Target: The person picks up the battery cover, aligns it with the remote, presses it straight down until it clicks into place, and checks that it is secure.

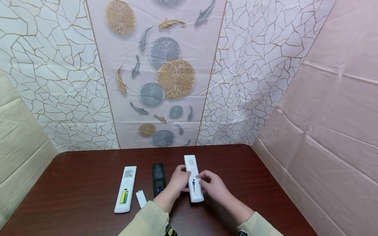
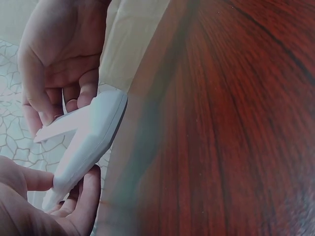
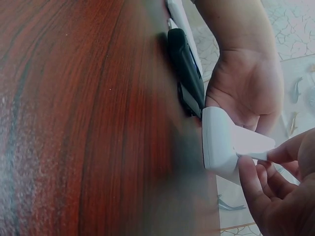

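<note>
A white remote control [image 1: 191, 165] is back side up, held along its left edge by my left hand [image 1: 178, 181], thumb on top and fingers below in the left wrist view. My right hand [image 1: 215, 187] pinches the free end of its white battery cover [image 2: 66, 124]. The cover stands tilted up from the remote, its other end at the remote's lower end. Under it a dark strip of the battery compartment [image 1: 193, 184] shows; the rest is hidden by the cover and fingers.
Left on the dark red table [image 1: 88, 177] lies another white remote [image 1: 129, 178] with yellow and green batteries [image 1: 124, 196] exposed. Beside it are a loose white cover [image 1: 141, 198] and a black remote [image 1: 158, 177] with an uncovered compartment, partly behind my left arm.
</note>
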`<state>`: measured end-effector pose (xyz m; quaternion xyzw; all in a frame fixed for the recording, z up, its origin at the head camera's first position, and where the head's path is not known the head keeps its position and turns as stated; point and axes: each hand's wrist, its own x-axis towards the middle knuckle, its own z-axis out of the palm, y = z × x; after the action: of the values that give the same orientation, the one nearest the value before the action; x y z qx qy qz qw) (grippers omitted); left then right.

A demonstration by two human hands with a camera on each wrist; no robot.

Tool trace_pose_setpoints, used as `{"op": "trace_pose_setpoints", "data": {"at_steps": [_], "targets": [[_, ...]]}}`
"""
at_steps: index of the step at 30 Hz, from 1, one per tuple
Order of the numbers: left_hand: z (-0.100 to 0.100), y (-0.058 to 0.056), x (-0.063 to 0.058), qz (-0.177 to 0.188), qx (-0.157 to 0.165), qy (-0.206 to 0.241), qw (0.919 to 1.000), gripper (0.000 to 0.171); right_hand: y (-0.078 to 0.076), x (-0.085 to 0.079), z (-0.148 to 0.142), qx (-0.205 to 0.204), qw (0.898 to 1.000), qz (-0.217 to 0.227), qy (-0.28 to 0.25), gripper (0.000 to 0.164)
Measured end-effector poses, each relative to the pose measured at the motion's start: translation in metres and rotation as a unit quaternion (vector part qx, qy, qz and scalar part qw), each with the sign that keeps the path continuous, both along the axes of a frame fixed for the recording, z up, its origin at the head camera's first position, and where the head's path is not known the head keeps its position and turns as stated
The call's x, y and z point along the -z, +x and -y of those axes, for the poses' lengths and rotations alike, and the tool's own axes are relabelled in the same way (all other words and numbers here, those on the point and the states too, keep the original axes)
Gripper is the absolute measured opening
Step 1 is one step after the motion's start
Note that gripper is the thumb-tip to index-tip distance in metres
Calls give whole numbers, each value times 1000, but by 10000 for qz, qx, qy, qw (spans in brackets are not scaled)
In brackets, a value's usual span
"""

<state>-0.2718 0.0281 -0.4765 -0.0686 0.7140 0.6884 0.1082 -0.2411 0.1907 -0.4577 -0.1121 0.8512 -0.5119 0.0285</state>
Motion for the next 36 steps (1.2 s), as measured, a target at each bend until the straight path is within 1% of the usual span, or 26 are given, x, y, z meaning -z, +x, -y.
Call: {"op": "trace_pose_setpoints", "data": {"at_steps": [8, 12, 17, 20, 29, 36], "targets": [[0, 1, -1, -54, 54, 22, 10000, 47, 1, -1, 1, -29, 10000, 56, -19, 12], [0, 2, -2, -71, 91, 45, 9999, 46, 0, 0, 1, 4, 9998, 31, 173, 10], [0, 3, -3, -38, 119, 68, 9999, 47, -2, 1, 1, 143, 9980, -195, 576, 10], [-1, 4, -5, -46, 131, 68, 9999, 47, -2, 1, 1, 186, 9965, -355, 731, 9], [-1, 7, -11, -81, 190, 76, 9998, 48, -4, 4, 2, 288, 9953, -520, 769, 7], [0, 6, -10, -78, 173, 82, 9998, 48, -6, 4, 2, 381, 9935, -672, 839, 8]]}}
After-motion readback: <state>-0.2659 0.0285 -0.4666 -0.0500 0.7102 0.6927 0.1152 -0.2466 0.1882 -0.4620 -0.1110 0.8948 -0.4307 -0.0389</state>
